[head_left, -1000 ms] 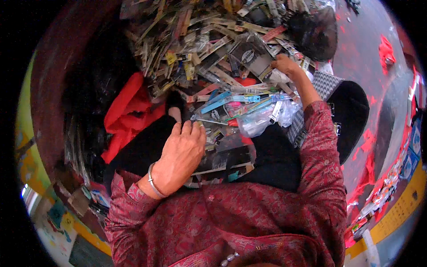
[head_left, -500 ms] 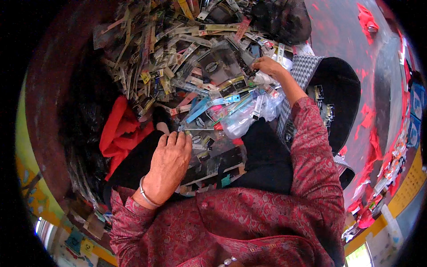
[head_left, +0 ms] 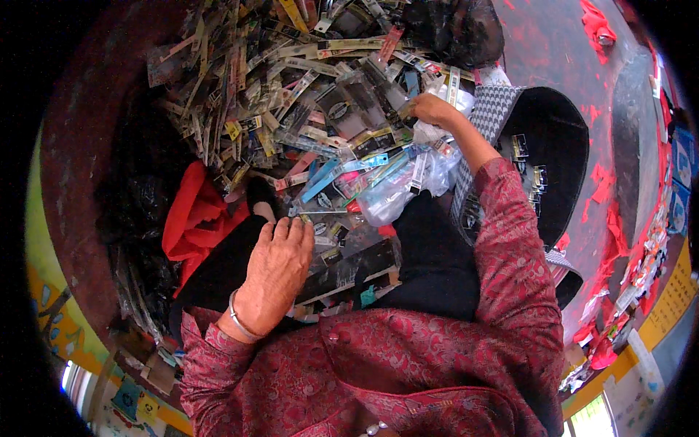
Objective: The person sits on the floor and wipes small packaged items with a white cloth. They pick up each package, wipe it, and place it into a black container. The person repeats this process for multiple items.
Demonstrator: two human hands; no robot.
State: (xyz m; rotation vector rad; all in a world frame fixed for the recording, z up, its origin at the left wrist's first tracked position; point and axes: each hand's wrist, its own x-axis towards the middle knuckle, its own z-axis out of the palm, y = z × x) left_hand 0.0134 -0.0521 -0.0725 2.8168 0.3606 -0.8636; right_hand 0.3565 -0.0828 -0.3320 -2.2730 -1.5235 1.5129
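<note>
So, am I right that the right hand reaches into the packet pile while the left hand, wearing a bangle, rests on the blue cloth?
Not quite: in the head view the left hand with its bangle rests on packets in the lap, beside a red cloth, not blue. The right hand does reach into the pile.

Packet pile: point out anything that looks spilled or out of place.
The packets lie in a loose, jumbled heap on the floor, at all angles, spilling onto the lap under the left hand. The right hand reaches into the heap. A few packets lie apart inside the black bag.
</note>
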